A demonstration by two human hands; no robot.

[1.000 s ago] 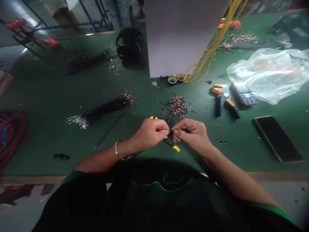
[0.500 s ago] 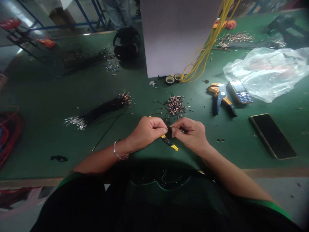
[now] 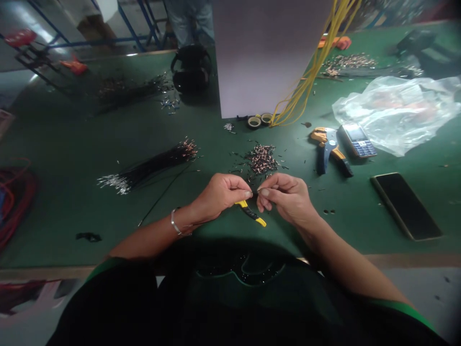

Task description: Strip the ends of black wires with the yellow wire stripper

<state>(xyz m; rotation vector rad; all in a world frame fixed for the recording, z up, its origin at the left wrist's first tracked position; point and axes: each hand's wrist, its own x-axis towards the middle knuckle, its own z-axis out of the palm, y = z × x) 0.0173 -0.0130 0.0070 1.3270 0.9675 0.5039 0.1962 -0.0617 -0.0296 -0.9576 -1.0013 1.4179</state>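
The left hand has thumb and forefinger pinched together on a thin black wire, which lies at its fingertips and shows in the narrow gap between the two hands. The right hand faces it, thumb and finger also together; whatever is in that pinch is too small to tell. Both are above the near middle of the desk, with a yellow-and-black tool handle beneath and between them.

Just beyond the fingers is a pile of short black-and-copper wire pieces. A black wire bundle lies to the left. Towards the right edge, a clear plastic bag is crumpled, its contents unclear; nearer are a wire stripper beside a keypad phone, and a smartphone.
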